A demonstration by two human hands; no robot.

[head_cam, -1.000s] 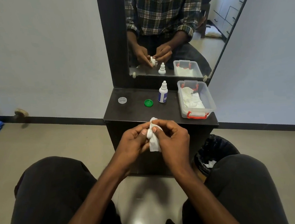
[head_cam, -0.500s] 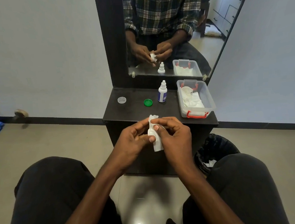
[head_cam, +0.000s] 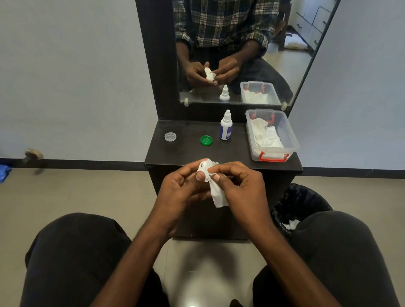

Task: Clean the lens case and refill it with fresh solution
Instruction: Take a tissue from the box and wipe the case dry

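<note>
Head view looks down on both hands held together in the air, just in front of the near edge of the dark vanity shelf (head_cam: pixel 184 152) and above the gap between the knees. The left hand (head_cam: pixel 180 191) pinches the lens case (head_cam: pixel 204 165) between thumb and fingertips, while the right hand (head_cam: pixel 243 186) presses a white tissue (head_cam: pixel 217 195) into it with thumb and forefinger closed tight.

The case is small and half wrapped — a slip would likely send it to the floor or into the black bin (head_cam: pixel 295 206) open just beside the right knee. Tissue lint left in the well is another risk before refilling.

On the shelf, the green cap (head_cam: pixel 206 140), clear cap (head_cam: pixel 170 136) and solution bottle (head_cam: pixel 225 127) stand apart, with bare room in front of them; the tall bottle could tip under a careless reach. The plastic box (head_cam: pixel 289 132) fills the right end, close to the edge.
</note>
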